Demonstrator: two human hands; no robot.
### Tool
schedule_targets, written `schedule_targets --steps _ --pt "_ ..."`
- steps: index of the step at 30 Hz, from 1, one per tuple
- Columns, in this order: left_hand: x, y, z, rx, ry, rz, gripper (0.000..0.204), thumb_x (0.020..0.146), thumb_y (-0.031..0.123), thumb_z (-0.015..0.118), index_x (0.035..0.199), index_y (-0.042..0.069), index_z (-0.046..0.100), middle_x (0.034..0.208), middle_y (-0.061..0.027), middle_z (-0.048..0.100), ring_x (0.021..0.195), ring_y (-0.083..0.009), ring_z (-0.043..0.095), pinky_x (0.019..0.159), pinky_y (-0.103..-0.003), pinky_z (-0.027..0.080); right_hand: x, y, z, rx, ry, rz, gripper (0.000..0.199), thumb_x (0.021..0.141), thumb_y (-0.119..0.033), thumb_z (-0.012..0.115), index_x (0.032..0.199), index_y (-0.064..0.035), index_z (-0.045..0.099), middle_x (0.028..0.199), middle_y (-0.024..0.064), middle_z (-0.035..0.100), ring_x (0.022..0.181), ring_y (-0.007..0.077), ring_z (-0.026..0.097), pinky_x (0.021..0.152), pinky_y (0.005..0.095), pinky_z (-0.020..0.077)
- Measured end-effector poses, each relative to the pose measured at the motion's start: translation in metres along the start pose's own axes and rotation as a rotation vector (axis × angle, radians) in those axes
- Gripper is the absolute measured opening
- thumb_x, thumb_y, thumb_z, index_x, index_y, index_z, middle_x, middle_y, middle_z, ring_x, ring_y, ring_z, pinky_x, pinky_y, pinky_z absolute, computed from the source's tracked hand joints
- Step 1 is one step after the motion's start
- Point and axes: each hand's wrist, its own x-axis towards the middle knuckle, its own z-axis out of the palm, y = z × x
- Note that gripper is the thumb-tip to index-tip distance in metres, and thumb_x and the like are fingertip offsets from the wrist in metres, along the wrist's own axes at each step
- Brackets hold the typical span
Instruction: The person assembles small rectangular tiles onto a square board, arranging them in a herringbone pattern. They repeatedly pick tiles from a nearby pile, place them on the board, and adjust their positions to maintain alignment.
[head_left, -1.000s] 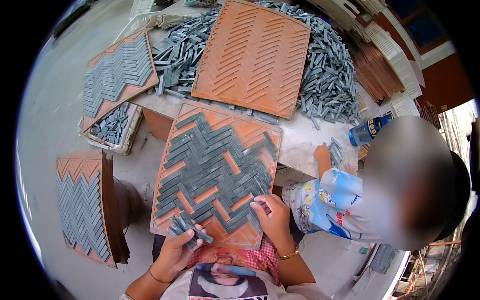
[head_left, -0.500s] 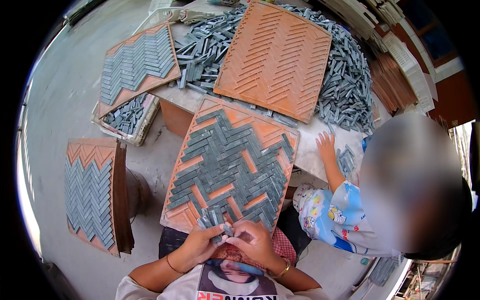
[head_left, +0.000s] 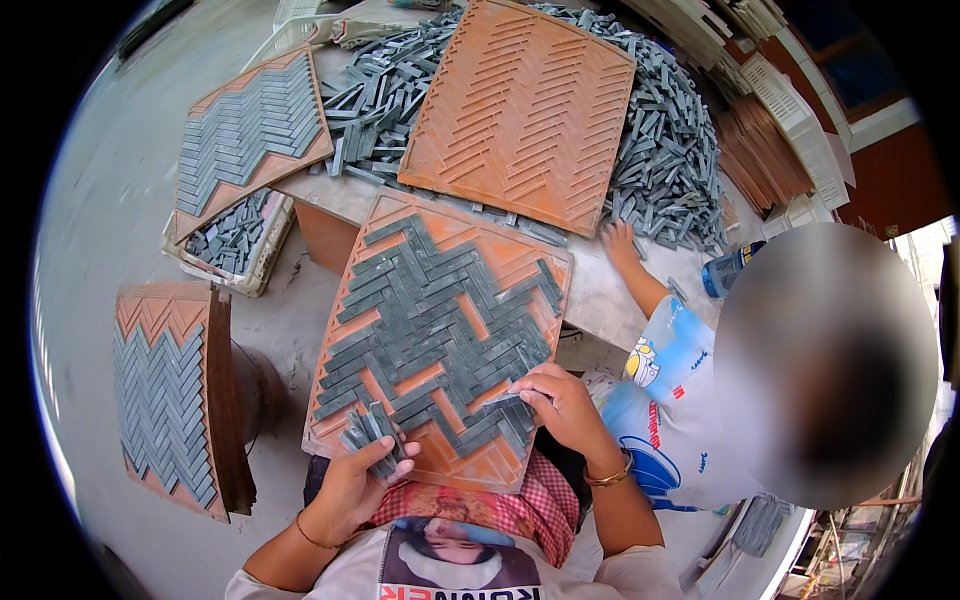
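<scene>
An orange mould board with herringbone grooves lies across my lap, leaning on the table edge. Dark grey stone strips fill most of its middle, with orange gaps among them. My left hand is closed around a small bunch of loose strips over the board's near left part. Over the near right part, my right hand pinches a single stone strip between thumb and fingertips, low above the laid strips. Whether that strip touches the board I cannot tell.
An orange grooved board rests against a heap of loose strips on the table. Filled boards stand at left, one above a white crate. At right, another person's hand lies on the table near a blue bottle.
My right hand has left my left hand and moved right and forward over the board, carrying one strip. My left hand, with the bunch, has shifted left. The other person's hand has moved slightly.
</scene>
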Motion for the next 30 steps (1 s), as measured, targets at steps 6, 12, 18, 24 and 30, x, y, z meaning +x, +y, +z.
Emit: schedule_targets --steps 6,12,18,24,30 --pt "0.0 -0.006 0.002 0.048 -0.053 -0.029 0.02 0.084 0.003 0.055 0.104 0.0 0.051 0.091 -0.0091 0.058 0.085 -0.0215 0.061 0.065 -0.028 0.052 0.007 0.008 0.022 -0.106 0.043 -0.039 0.008 0.077 -0.004 0.061 0.084 -0.0007 0.063 0.079 0.0116 0.055 0.071 0.0266 0.055 0.066 0.0322 0.0443" --pt "0.0 -0.007 -0.001 0.058 -0.051 -0.018 0.021 0.083 0.004 0.057 0.103 0.001 0.051 0.09 -0.0082 0.057 0.082 -0.0203 0.061 0.064 -0.028 0.053 0.009 0.011 0.024 -0.189 0.133 -0.069 0.008 0.074 -0.005 0.064 0.08 -0.0011 0.06 0.08 0.0108 0.056 0.07 0.0265 0.056 0.063 0.0312 0.0449" --pt "0.002 -0.016 0.0 0.093 -0.106 0.001 0.025 0.08 0.003 0.062 0.102 0.002 0.051 0.085 -0.0073 0.058 0.077 -0.0177 0.06 0.063 -0.027 0.05 0.003 -0.002 0.036 -0.179 0.18 -0.135 0.01 0.072 -0.005 0.066 0.08 -0.0015 0.06 0.078 0.0105 0.061 0.068 0.0243 0.06 0.061 0.0296 0.0468" --pt "0.013 -0.028 -0.008 0.207 -0.133 0.073 0.021 0.079 0.003 0.064 0.097 0.003 0.054 0.086 -0.0055 0.06 0.076 -0.0147 0.059 0.066 -0.027 0.049 -0.03 -0.054 0.059 0.241 -0.061 0.078 0.021 0.073 -0.01 0.072 0.085 -0.0001 0.058 0.073 0.0082 0.062 0.063 0.0128 0.062 0.057 0.0236 0.0484" --pt "0.006 -0.029 -0.001 0.275 -0.099 -0.02 0.018 0.082 0.006 0.061 0.099 0.004 0.055 0.092 -0.0058 0.06 0.086 -0.0156 0.059 0.071 -0.026 0.049 -0.058 -0.045 0.092 0.366 0.109 0.236 0.022 0.076 -0.01 0.071 0.088 0.0019 0.057 0.077 0.0071 0.064 0.069 0.0097 0.062 0.059 0.0214 0.0498"
